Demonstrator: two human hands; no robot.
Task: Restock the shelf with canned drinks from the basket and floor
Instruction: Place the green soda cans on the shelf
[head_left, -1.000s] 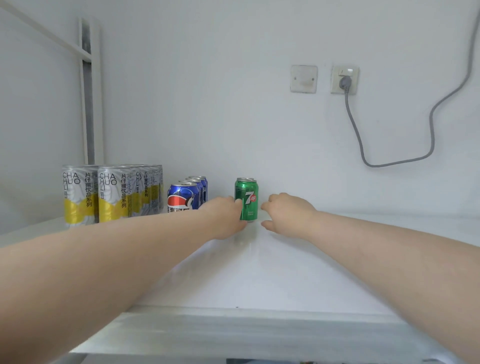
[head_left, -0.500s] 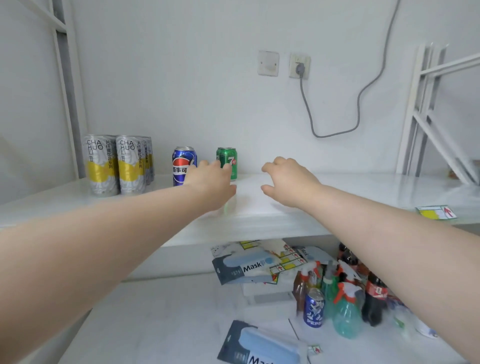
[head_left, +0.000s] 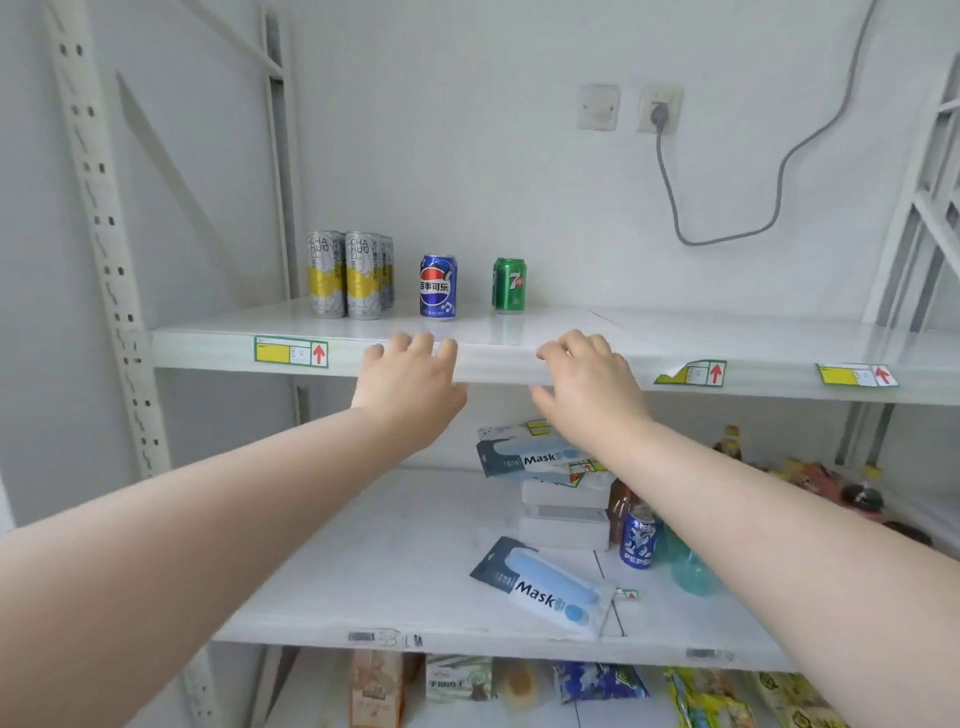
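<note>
On the white upper shelf (head_left: 519, 364) stand several tall yellow-and-silver cans (head_left: 349, 274), a blue Pepsi can (head_left: 438, 286) and a green 7up can (head_left: 509, 285), all upright near the back. My left hand (head_left: 410, 387) and my right hand (head_left: 587, 387) hover at the shelf's front edge, well in front of the cans. Both hands are empty with loosely spread fingers. Another blue Pepsi can (head_left: 638, 537) stands on the middle shelf (head_left: 363, 571), partly behind my right forearm.
Mask packets (head_left: 540, 587) and white boxes (head_left: 563, 525) lie on the middle shelf beside bottles and a teal spray bottle (head_left: 691, 571). Snack packs fill the bottom shelf. A perforated upright (head_left: 104, 234) stands left. A grey cable (head_left: 727, 208) hangs from the wall socket.
Both hands have pulled back from the green 7up can to the shelf's front edge. The view has drawn back and tilted down, showing the lower shelves.
</note>
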